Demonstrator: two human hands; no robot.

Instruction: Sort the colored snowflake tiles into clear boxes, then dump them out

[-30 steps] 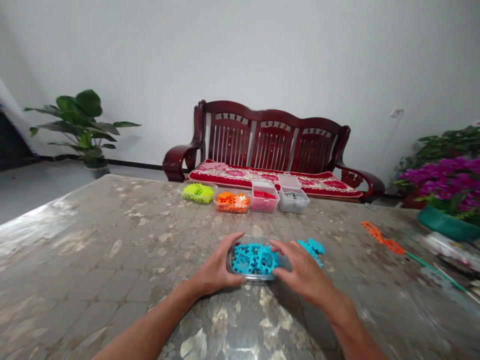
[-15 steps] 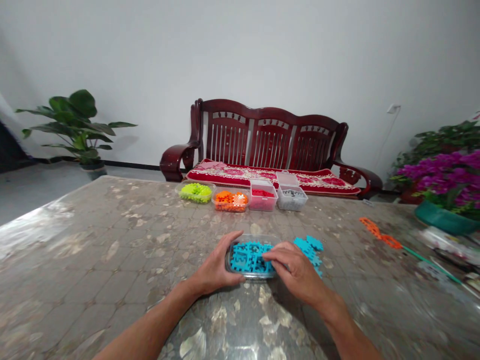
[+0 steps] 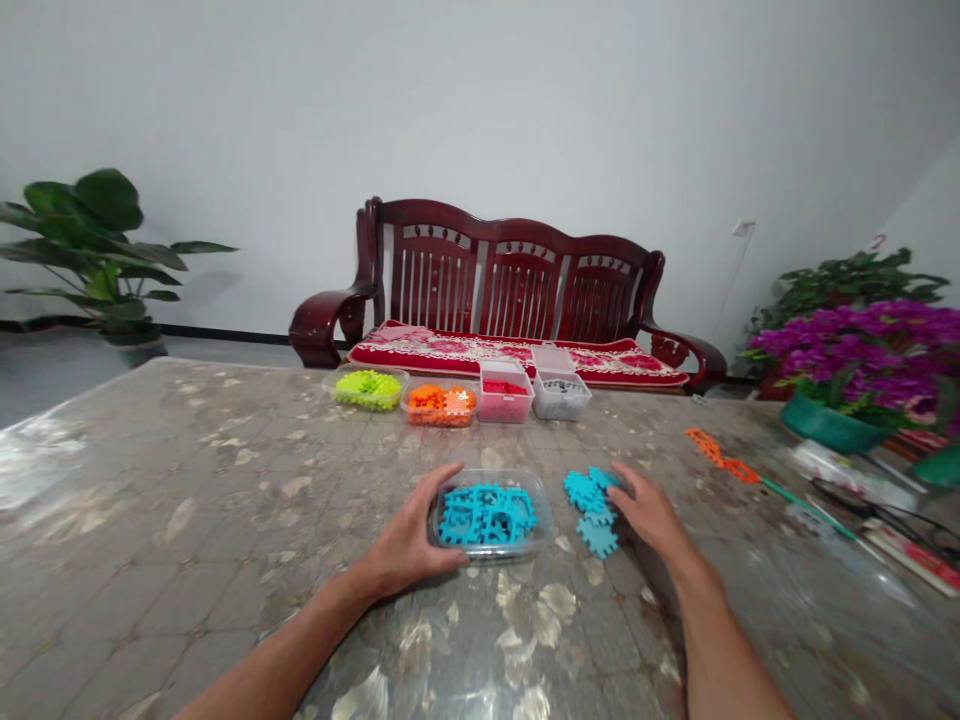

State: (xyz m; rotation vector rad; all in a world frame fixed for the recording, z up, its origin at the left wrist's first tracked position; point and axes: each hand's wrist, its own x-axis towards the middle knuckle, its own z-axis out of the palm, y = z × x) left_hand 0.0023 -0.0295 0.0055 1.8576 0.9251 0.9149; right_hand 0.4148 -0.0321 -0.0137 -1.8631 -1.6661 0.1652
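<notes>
A clear plastic container point(image 3: 545, 520) filled with blue interlocking toy pieces point(image 3: 487, 518) sits on the table in front of me. My left hand point(image 3: 420, 530) grips its left end, fingers at the far side and thumb at the near side. To the right of the container lie several loose blue interlocking pieces point(image 3: 597, 535), flat on the tabletop. My right hand point(image 3: 646, 508) is at the right edge of these loose pieces, its fingers apart and fingertips touching or very near the upper ones. Nothing shows held in it.
Along the table's far edge stand containers of yellow-green pieces point(image 3: 367, 388), orange pieces point(image 3: 441, 403), red pieces point(image 3: 506, 400) and grey pieces point(image 3: 562, 395). At right are joined orange pieces point(image 3: 724, 460) on a green stick point(image 3: 802, 505) and a potted purple flower point(image 3: 862, 360). Behind is a wooden bench point(image 3: 517, 270).
My right hand has left the container and moved right to the loose blue pieces, its fingers opening. My left hand stays on the container. The view has turned slightly right.
</notes>
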